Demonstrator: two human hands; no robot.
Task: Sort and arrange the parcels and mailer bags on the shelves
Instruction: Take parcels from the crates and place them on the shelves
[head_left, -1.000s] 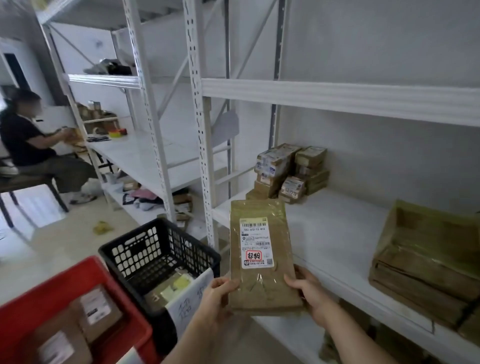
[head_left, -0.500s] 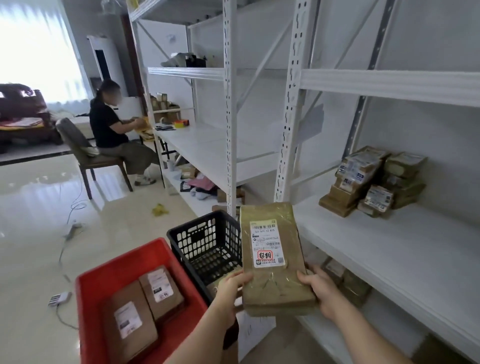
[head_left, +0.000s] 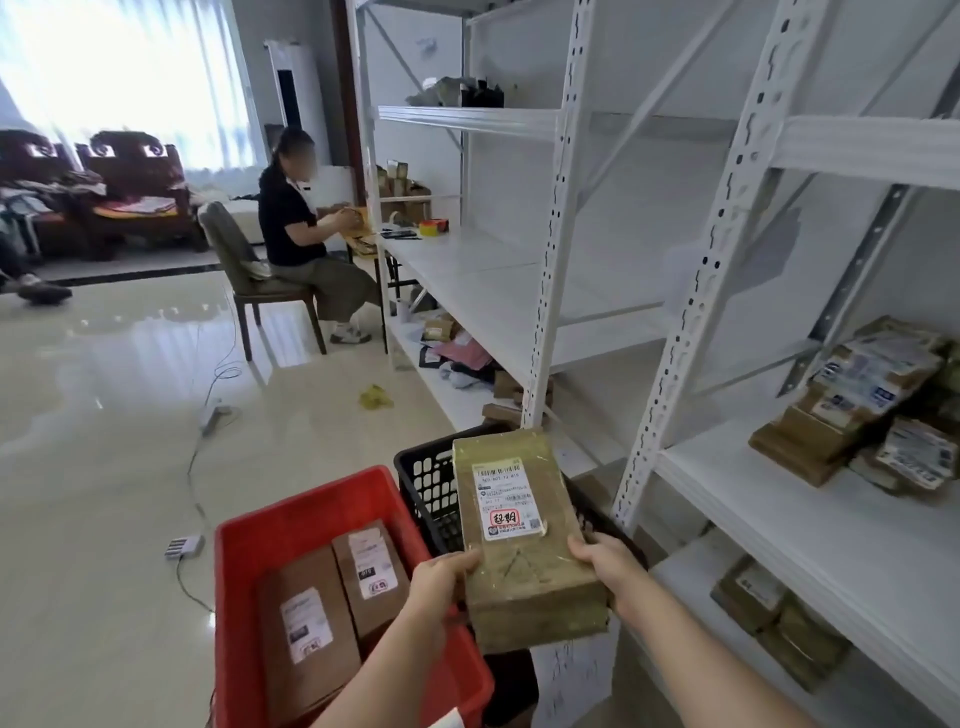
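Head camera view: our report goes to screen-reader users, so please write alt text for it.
Two hands, left and right, grip a tape-wrapped brown parcel with a shipping label, above a black crate and a red crate holding two parcels. White shelving stands to the right.

The parcel (head_left: 524, 540) is brown cardboard under glossy, crinkled clear wrap, with a smooth white paper label (head_left: 508, 500). The red crate (head_left: 311, 499) is smooth, slightly shiny plastic; the black basket (head_left: 431, 478) is perforated matt plastic. The shelves (head_left: 810, 519) are white-painted metal with punched uprights. The floor (head_left: 104, 441) is polished, reflective tile.
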